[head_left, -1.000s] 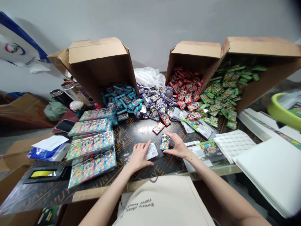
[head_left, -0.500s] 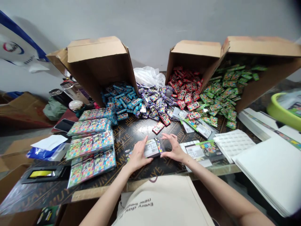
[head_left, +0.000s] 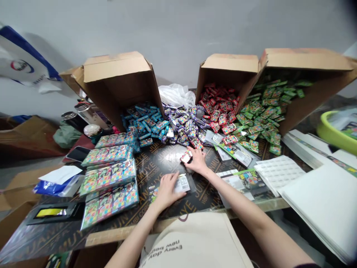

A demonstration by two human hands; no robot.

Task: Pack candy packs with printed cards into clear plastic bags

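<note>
My left hand point(head_left: 166, 189) lies flat, fingers spread, on a clear plastic sleeve with a white barcode label point(head_left: 182, 183) on the dark tabletop point(head_left: 156, 163). My right hand point(head_left: 196, 161) reaches forward and pinches a small red packet point(head_left: 186, 156) just in front of the piles. Behind it lie heaps of small packets: blue point(head_left: 143, 121), purple point(head_left: 182, 124), red point(head_left: 220, 109) and green point(head_left: 262, 111).
Three tipped cardboard boxes point(head_left: 119, 80) stand at the back. Filled multi-packet sleeves point(head_left: 110, 178) are stacked at the left. White sheets point(head_left: 320, 201), a blister tray point(head_left: 276, 169) and a green basin point(head_left: 334, 132) lie right. Printed cards point(head_left: 240, 178) sit beside my right arm.
My right hand left the sleeve and moved forward onto a red packet. My left hand laid the sleeve flat on the table and rests on it.
</note>
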